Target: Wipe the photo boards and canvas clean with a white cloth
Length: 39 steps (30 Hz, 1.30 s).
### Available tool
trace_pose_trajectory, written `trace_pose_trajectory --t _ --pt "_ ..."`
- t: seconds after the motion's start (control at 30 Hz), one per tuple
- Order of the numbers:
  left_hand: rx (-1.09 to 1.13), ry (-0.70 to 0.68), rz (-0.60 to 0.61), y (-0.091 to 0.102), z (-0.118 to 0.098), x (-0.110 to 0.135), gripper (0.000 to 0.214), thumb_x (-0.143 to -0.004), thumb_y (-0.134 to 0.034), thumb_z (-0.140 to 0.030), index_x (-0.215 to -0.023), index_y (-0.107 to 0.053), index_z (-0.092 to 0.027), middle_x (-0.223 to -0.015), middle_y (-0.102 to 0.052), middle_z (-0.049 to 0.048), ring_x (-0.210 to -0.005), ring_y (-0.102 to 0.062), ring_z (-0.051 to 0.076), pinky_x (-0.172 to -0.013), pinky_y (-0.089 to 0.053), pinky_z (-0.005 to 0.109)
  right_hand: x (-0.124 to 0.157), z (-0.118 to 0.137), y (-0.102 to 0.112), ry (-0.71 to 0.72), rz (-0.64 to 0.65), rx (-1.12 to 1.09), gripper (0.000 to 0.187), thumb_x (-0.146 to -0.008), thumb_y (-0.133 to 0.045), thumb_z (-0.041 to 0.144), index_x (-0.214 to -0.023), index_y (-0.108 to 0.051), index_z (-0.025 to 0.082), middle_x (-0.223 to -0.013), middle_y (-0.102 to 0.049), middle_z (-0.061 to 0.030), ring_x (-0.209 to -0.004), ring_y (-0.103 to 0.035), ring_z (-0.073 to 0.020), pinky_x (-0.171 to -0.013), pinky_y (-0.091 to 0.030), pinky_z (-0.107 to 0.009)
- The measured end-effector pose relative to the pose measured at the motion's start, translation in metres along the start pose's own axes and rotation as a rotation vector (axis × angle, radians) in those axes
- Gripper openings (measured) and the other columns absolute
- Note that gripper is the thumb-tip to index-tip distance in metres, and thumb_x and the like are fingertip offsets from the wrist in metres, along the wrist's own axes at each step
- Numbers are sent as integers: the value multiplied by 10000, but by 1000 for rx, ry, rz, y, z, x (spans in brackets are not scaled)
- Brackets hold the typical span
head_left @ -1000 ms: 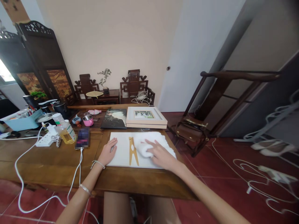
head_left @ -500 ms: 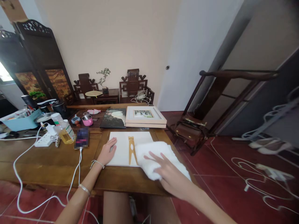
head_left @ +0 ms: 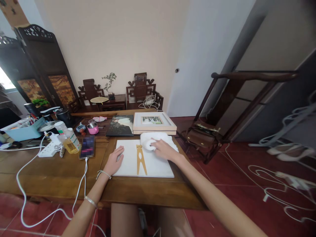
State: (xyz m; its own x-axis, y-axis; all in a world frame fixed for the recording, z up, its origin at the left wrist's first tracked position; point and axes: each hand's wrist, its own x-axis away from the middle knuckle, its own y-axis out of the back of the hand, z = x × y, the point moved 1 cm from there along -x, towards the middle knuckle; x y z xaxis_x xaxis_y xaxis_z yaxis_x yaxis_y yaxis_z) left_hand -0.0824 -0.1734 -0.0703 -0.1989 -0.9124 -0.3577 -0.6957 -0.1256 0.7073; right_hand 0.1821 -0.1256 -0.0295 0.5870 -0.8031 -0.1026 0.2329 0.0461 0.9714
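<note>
My right fingers [head_left: 155, 144] are gripping the bunched white cloth [head_left: 165, 137] over the far right corner of the white board [head_left: 128, 161], beside its yellow figure [head_left: 138, 156]. The board is resting on the bench [head_left: 138, 191]; my left fingers [head_left: 118, 150] are lying flat on it, holding nothing. I'm judging this a wiping step, the next stroke probably needing steady bracing.

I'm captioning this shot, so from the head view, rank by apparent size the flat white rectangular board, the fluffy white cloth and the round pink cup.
Largest: flat white rectangular board
Next: fluffy white cloth, partly covered by the right hand
Smallest: round pink cup
</note>
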Motion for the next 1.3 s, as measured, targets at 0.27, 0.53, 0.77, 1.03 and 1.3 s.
trace_pose_trajectory --t 0.27,0.53,0.77,1.03,1.3 --pt "8 1 -5 -2 1 -1 398 -844 -427 -268 -1182 -571 -117 -1304 -511 108 -1259 -421 196 -1088 -294 387 82 36 -2 43 19 -55 430 -637 -383 17 -979 -623 117 -1372 -412 -147 -1344 -199 -240 -1085 -130 -498" --pt "-7 12 -4 -2 -1 -1 401 -837 -422 -258 -1174 -577 -104 -1298 -516 117 -1254 -427 200 -1085 -300 386 116 53 8 84 114 -117 426 -591 -364 -2 -882 -628 162 -1386 -407 -83 -1347 -190 -215 -1102 -131 -462" --pt "7 6 -1 -1 -1 0 399 -837 -423 -262 -1177 -575 -123 -1301 -516 100 -1260 -418 192 -1089 -293 386 16 6 7 51 48 -10 423 -661 -363 25 -982 -620 127 -1145 -611 -151 -1249 -389 -287 -984 -315 -472" --pt "30 7 -7 -1 -1 0 387 -837 -430 -271 -1171 -581 -146 -1303 -516 91 -1261 -417 193 -1090 -287 397 29 11 1 40 42 -10 449 -658 -362 24 -1029 -598 117 -1240 -543 -174 -1314 -278 -267 -1027 -232 -512" --pt "33 2 -25 -2 -2 0 369 -830 -436 -257 -1144 -602 -160 -1288 -532 84 -1248 -434 201 -1084 -300 407 130 68 17 90 176 -176 443 -558 -369 -7 -850 -638 189 -1402 -386 -39 -1357 -142 -212 -1109 -106 -466"
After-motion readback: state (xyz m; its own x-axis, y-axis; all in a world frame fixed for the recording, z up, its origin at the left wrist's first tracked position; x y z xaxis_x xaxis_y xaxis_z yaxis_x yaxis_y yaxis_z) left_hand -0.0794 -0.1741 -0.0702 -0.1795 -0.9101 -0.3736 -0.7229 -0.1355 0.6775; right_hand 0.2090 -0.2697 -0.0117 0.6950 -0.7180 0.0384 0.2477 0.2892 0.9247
